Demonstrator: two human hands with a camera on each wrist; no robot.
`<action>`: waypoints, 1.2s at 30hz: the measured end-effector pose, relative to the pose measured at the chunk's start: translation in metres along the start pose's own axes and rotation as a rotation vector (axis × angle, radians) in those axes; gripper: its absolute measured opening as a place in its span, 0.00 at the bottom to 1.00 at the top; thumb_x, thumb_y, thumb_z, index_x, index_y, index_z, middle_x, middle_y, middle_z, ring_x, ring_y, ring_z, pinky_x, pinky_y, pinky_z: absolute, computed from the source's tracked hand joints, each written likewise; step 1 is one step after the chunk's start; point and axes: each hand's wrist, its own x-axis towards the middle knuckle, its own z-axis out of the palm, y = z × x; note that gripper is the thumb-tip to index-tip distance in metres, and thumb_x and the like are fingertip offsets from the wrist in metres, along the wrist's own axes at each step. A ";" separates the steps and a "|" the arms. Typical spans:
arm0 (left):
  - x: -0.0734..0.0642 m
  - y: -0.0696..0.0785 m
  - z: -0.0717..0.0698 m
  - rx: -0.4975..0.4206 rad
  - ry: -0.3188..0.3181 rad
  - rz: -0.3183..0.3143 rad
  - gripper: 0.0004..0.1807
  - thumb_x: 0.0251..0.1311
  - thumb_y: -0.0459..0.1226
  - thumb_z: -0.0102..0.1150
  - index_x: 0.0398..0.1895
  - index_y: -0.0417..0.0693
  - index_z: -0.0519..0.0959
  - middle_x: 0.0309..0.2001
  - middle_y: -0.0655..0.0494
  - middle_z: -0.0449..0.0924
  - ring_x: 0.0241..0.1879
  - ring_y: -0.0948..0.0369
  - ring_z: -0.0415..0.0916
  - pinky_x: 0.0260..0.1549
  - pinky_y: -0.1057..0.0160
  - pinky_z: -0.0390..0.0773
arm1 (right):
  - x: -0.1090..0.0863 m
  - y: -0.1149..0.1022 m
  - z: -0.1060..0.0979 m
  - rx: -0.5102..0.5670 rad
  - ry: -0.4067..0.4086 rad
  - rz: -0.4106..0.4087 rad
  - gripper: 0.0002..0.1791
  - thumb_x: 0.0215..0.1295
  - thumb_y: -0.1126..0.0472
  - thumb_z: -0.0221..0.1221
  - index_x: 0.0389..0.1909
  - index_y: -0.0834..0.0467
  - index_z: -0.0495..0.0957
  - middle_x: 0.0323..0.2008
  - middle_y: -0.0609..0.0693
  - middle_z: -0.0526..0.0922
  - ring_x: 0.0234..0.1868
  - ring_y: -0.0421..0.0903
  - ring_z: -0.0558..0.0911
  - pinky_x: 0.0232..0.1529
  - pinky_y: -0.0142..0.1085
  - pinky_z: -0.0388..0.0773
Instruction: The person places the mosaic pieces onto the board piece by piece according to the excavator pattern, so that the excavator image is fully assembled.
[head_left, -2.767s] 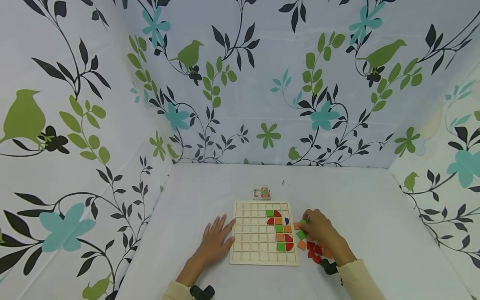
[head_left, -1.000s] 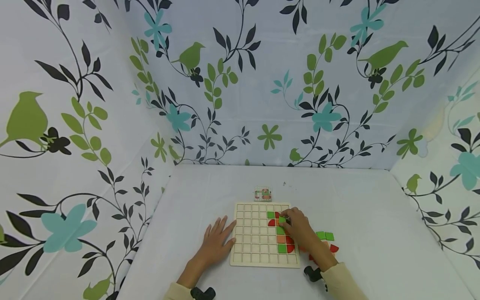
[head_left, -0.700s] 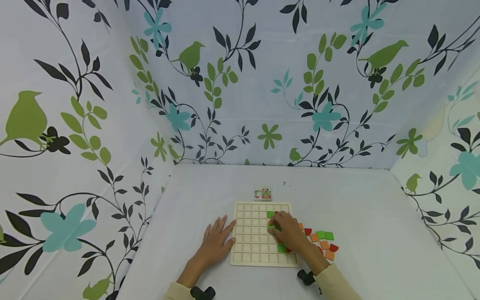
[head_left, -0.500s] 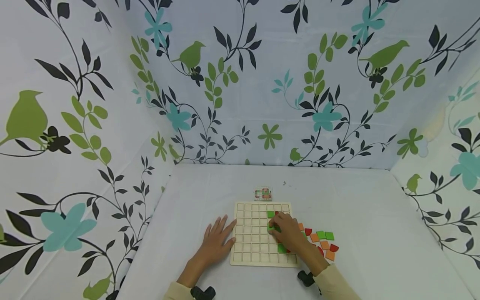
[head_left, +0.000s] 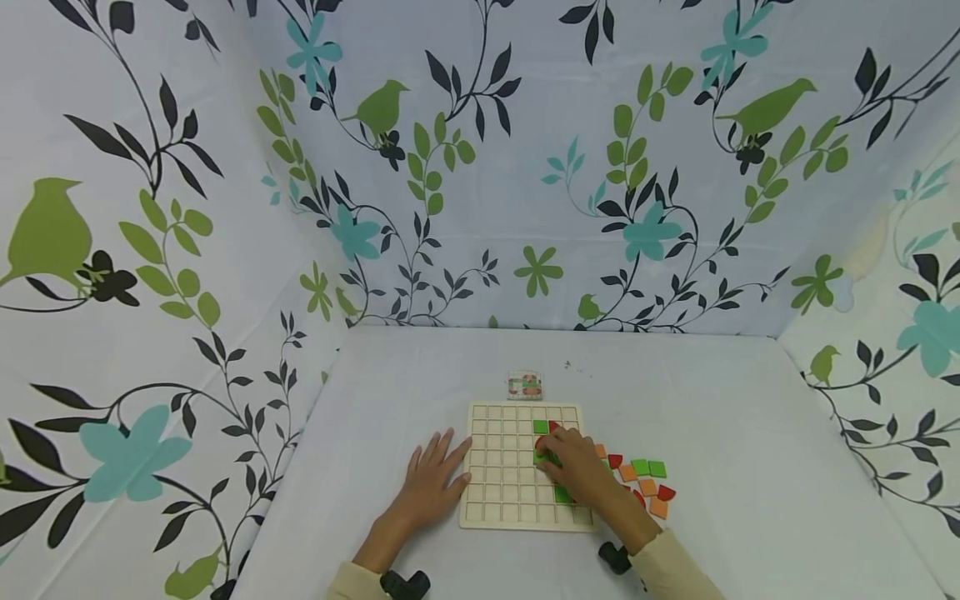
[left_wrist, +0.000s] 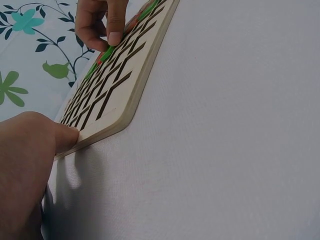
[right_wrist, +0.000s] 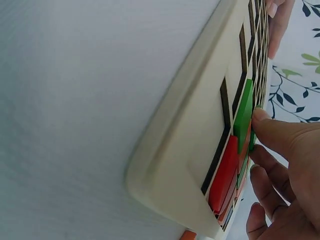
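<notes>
A wooden grid board [head_left: 498, 504] lies flat on the white table, with green, red and orange tiles in its right-hand cells. My right hand [head_left: 576, 467] reaches over these cells and pinches a green square tile [left_wrist: 107, 54] at the board surface; the hand covers several neighbouring tiles in the head view. Closer to the right wrist camera, another green tile [right_wrist: 243, 117] and a red rounded tile [right_wrist: 225, 175] sit in the grid. My left hand [head_left: 429, 483] lies with fingers spread beside the board's left edge, its thumb [left_wrist: 66, 137] touching the rim.
Loose tiles lie right of the board: green squares [head_left: 648, 468], orange squares [head_left: 658, 507] and red rounded pieces [head_left: 666, 493]. Behind the board is a small pattern card [head_left: 524, 385]. Patterned cloth [head_left: 480, 192] encloses the table at the back and sides.
My right hand has gone from the loose tiles leftward onto the board, carrying a green tile to a cell left of the filled ones. It has barely moved lately. My left hand stays put.
</notes>
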 end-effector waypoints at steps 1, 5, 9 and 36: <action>0.000 0.000 -0.001 -0.002 0.001 0.001 0.32 0.77 0.48 0.52 0.81 0.56 0.66 0.83 0.40 0.55 0.83 0.37 0.48 0.75 0.27 0.47 | 0.000 0.000 0.000 -0.004 -0.002 -0.003 0.09 0.68 0.57 0.71 0.43 0.49 0.81 0.44 0.43 0.81 0.41 0.42 0.70 0.42 0.39 0.63; 0.000 0.000 -0.002 -0.013 0.003 0.005 0.32 0.77 0.48 0.53 0.81 0.55 0.66 0.83 0.40 0.55 0.82 0.36 0.48 0.75 0.26 0.46 | -0.001 -0.001 -0.002 -0.022 0.004 -0.015 0.08 0.68 0.58 0.71 0.43 0.50 0.82 0.44 0.44 0.81 0.42 0.42 0.71 0.41 0.39 0.64; -0.001 0.001 -0.002 -0.019 0.009 0.012 0.31 0.77 0.48 0.53 0.80 0.54 0.67 0.82 0.39 0.56 0.82 0.35 0.49 0.74 0.26 0.47 | -0.004 0.000 -0.003 -0.030 0.018 -0.022 0.07 0.68 0.60 0.71 0.43 0.51 0.83 0.46 0.45 0.83 0.45 0.45 0.74 0.42 0.41 0.66; 0.001 -0.003 0.004 -0.004 -0.006 -0.011 0.32 0.78 0.49 0.52 0.82 0.56 0.65 0.84 0.41 0.54 0.83 0.38 0.47 0.76 0.28 0.46 | -0.069 0.086 -0.091 0.053 -0.113 0.545 0.18 0.67 0.58 0.71 0.50 0.63 0.79 0.46 0.60 0.78 0.48 0.58 0.77 0.47 0.60 0.75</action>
